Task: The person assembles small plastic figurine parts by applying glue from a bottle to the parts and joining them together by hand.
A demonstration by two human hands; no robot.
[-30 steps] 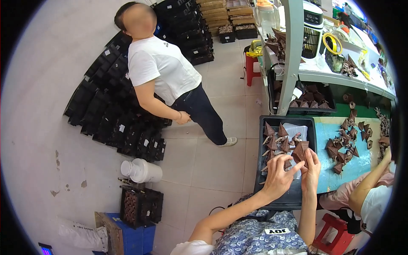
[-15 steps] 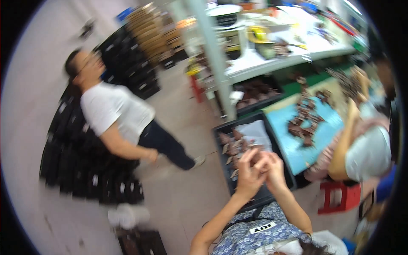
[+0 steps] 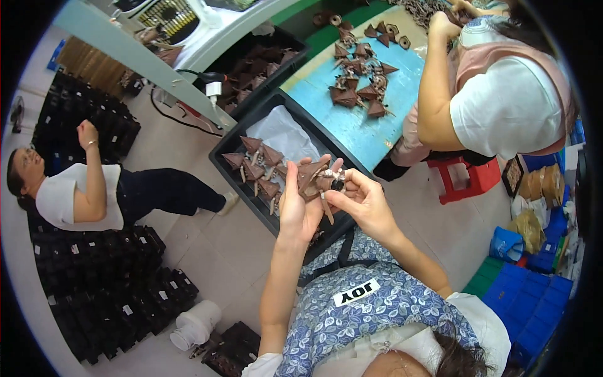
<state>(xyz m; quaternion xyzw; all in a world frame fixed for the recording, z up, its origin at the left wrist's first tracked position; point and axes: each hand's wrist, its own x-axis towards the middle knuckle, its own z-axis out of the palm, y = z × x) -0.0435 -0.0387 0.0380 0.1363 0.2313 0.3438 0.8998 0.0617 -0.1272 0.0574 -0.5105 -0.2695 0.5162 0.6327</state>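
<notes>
Over a black tray I hold a brown figurine [image 3: 312, 175] with a pointed, cone-like top, pale small parts and a round black spot at one end. My left hand [image 3: 297, 210] cradles it against the palm, fingers curved behind it. At the black-spotted end, my right hand [image 3: 369, 206] grips it between thumb and fingers. Similar brown pointed figurines [image 3: 254, 168] lie in the left part of the tray [image 3: 248, 204], beside a white plastic sheet [image 3: 286, 131]. My hands hide part of the tray.
A co-worker [image 3: 496, 94] sits at right by a blue-topped table [image 3: 317, 112] bearing several brown pieces. A red stool [image 3: 468, 179] is beneath the co-worker. Another person [image 3: 81, 191] stands at left near stacked black crates [image 3: 119, 308]. A pillar [image 3: 157, 69] and cable stand behind the tray.
My view has swung, so the tray and table sit further left. My hands have parted somewhat and the figurine shows more plainly. The standing person has raised a forearm.
</notes>
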